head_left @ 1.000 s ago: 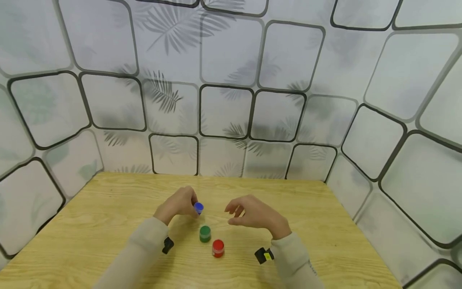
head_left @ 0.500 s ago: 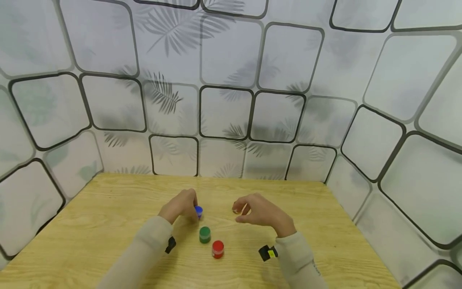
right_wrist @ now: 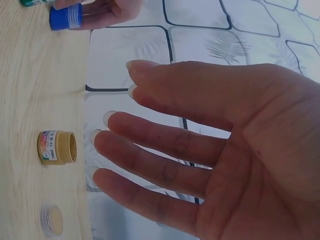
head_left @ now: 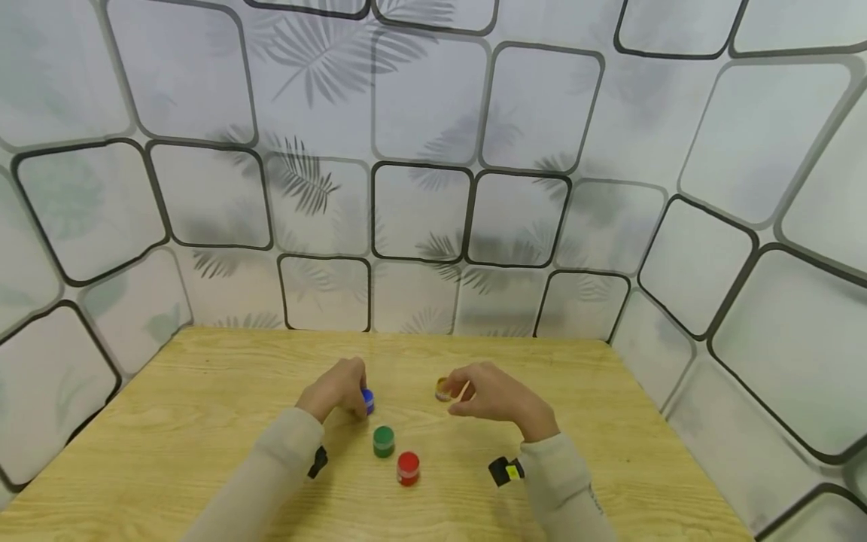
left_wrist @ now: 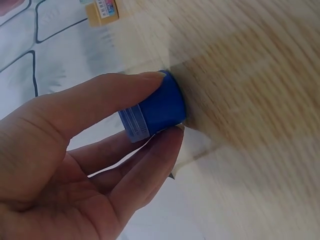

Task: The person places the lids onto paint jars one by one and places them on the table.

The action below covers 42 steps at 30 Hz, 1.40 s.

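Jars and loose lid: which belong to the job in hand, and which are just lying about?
Likely in the job:
blue jar, pinched by the left hand
open yellow jar, nearest the right hand
loose lid, beside the yellow jar

Apparently just lying about:
green jar, untouched
red jar, untouched

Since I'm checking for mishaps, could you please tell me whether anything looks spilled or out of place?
The yellow jar stands open, with what looks like its lid lying apart on the table, while the blue jar looks capped. No spill shows.
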{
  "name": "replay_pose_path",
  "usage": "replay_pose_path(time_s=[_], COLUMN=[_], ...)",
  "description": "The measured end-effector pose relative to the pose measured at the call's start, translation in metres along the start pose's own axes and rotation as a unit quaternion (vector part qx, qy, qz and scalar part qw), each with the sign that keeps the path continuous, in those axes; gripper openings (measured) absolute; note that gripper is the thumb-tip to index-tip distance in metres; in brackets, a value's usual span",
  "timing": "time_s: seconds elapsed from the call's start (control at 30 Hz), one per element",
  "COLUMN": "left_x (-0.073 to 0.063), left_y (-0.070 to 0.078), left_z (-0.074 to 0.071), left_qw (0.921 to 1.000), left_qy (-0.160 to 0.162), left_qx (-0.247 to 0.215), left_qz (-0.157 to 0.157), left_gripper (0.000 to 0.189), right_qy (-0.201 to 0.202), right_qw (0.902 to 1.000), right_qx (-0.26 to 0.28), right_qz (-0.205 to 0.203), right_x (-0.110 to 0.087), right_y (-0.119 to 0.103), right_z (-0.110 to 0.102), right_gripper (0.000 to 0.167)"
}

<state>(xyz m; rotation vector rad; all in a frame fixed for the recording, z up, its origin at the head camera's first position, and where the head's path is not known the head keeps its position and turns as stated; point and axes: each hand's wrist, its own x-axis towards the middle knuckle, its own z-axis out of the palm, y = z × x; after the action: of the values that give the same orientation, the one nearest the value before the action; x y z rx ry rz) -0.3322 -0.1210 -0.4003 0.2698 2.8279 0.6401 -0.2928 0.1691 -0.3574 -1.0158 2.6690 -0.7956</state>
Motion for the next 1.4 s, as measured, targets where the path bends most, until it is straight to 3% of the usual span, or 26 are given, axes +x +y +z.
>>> replay_pose_path(time_s=[0.27, 0.47, 0.63, 0.8, 1.03, 1.4], left_x=[-0.001, 0.006, 0.017, 0.03, 0.043, 0.048], left_y=[0.016, 0.048, 0.075, 0.094, 0.103, 0.108], left_z=[-0.009, -0.018, -0.008, 0.009, 0.028, 0.037], left_qw=[0.9995, 0.9994, 0.9988, 0.9989, 0.9976, 0.9943], left_qy=[-0.002, -0.002, -0.004, -0.002, 0.007, 0.01], left_qx=[0.03, 0.006, -0.008, -0.033, -0.068, -0.105], left_qz=[-0.006, 0.033, 0.048, 0.033, -0.006, -0.012], left_gripper=[0.041, 0.04, 0.042, 0.044, 0.048, 0.051], right_qy=[0.018, 0.034, 0.033, 0.032, 0.035, 0.035], right_qw=[0.9995, 0.9987, 0.9991, 0.9992, 0.9991, 0.9992], right_qx=[-0.003, -0.004, 0.0, -0.002, -0.004, 0.002], right_qz=[0.024, 0.037, 0.027, 0.022, 0.022, 0.018], right_x=[-0.009, -0.012, -0.014, -0.014, -0.014, -0.016], right_y=[0.005, 0.012, 0.012, 0.01, 0.009, 0.008], right_z=[-0.009, -0.014, -0.018, -0.02, -0.02, -0.022], right_gripper=[0.026, 0.027, 0.027, 0.027, 0.028, 0.029])
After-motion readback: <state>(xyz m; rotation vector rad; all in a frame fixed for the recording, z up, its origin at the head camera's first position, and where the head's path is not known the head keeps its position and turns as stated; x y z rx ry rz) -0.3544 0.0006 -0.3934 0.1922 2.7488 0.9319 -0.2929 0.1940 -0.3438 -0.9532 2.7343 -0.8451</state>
